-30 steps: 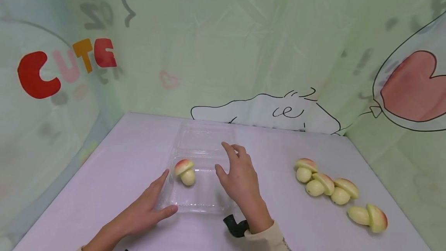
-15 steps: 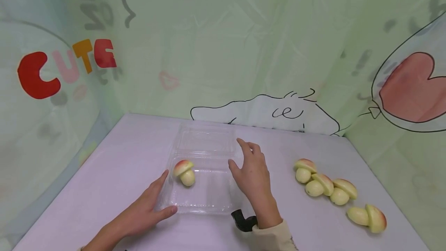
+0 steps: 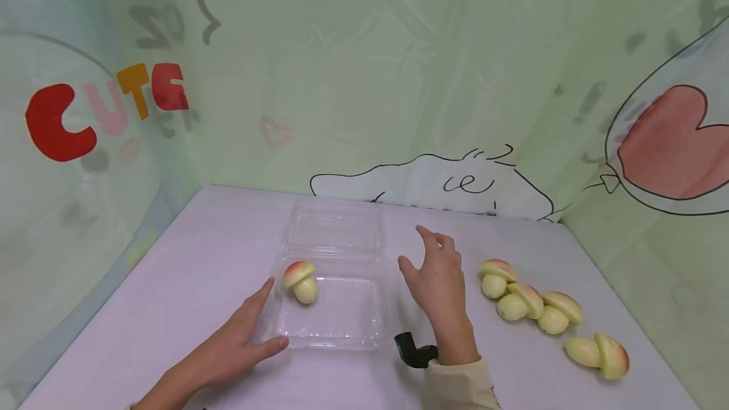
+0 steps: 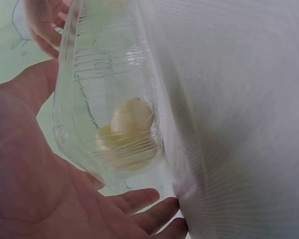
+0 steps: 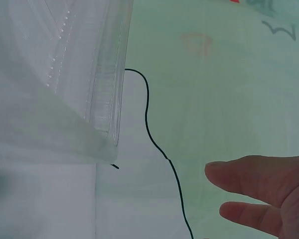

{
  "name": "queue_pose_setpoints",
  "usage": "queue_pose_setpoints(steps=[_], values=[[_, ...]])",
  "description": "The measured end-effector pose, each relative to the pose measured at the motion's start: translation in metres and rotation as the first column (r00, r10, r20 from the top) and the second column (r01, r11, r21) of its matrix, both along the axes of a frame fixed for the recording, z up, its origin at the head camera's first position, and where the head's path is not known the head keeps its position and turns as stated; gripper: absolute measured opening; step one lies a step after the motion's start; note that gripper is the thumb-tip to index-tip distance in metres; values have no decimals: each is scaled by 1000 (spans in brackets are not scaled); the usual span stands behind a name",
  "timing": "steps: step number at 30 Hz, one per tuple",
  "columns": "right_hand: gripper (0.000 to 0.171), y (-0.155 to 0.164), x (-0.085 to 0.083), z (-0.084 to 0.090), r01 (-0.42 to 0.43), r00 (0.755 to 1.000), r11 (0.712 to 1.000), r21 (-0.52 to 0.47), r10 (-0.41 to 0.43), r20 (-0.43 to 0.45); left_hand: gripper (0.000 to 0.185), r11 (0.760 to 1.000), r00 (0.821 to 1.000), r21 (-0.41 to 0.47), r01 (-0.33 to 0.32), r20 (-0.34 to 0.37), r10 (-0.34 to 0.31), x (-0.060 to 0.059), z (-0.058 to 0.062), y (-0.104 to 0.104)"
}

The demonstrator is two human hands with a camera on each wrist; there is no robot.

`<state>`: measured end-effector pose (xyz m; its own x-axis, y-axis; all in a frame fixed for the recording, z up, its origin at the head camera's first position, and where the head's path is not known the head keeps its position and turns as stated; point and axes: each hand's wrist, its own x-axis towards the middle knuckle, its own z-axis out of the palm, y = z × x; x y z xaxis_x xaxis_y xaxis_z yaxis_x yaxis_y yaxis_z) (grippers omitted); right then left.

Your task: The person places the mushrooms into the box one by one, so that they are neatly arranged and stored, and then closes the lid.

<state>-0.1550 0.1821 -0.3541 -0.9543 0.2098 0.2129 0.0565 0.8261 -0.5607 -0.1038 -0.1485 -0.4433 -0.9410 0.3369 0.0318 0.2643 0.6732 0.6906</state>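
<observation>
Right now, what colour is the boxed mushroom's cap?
The cap is reddish, pale yellow toward its rim; the head view shows it best.

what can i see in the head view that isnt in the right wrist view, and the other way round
Only the head view shows the left hand, the mushroom-shaped piece in the clear container, and, further right, a cluster of three more plus a lone one. Only the right wrist view gives a close-up of the container's edge meeting a black outline. Both share the container, the wall cloth and the right hand, though the right wrist view catches just part of it.
</observation>
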Motion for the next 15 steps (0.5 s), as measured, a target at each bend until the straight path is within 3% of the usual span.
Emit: queue_pose_setpoints(steps=[15], values=[[66,39,-3,-3,142,981,990,-8,-139,136,103,1000,1000,-5,-2,-1,2,0,1,-1]])
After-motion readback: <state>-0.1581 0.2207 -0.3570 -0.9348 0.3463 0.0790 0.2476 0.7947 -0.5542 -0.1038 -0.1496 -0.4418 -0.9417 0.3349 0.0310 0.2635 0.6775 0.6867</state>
